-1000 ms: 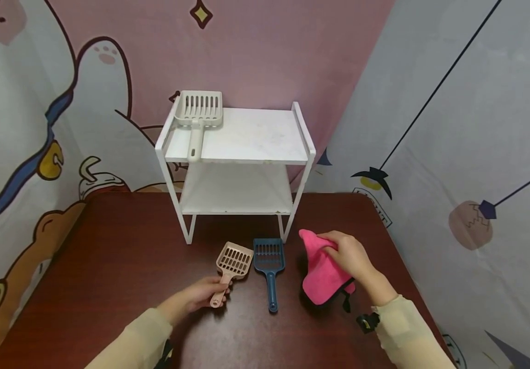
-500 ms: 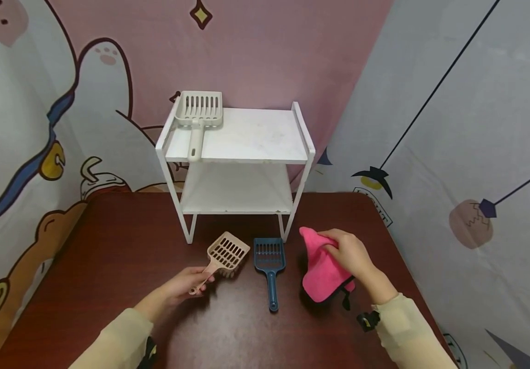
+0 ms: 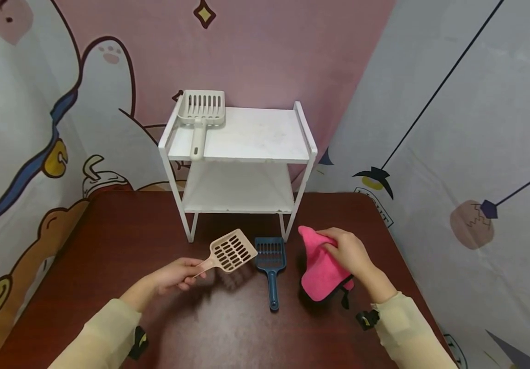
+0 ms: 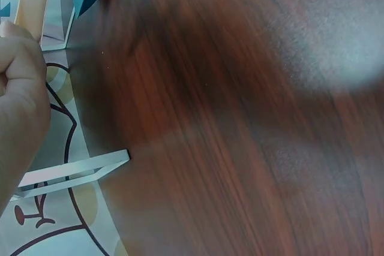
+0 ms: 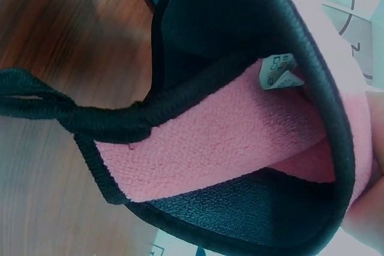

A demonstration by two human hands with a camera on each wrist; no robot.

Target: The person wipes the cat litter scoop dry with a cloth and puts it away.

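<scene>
In the head view my left hand [image 3: 174, 275] pinches the handle of a beige slotted litter scoop [image 3: 230, 252]. The scoop hangs above the table, its shadow lying below it, and its head points right. Beside it on the table lies a dark blue litter scoop [image 3: 272, 287], handle toward me. On the right, my right hand [image 3: 350, 253] grips a pink cleaning cloth [image 3: 322, 274], bunched up. The right wrist view shows that cloth [image 5: 216, 136] folded over, with a dark reverse side, black edging and a black hanging loop. Only a strip of the beige handle [image 4: 33, 4] appears in the left wrist view.
A white two-tier shelf [image 3: 265, 134] stands at the back of the brown table [image 3: 122, 225]. On its top tier, at the left, lies an off-white litter scoop [image 3: 198, 136], its handle toward the front edge. Walls with cartoon prints rise behind and at the right.
My left hand has moved left and away from me, lifting the beige litter scoop off the table and turning its head rightward. My right hand and the cleaning cloth have hardly moved.
</scene>
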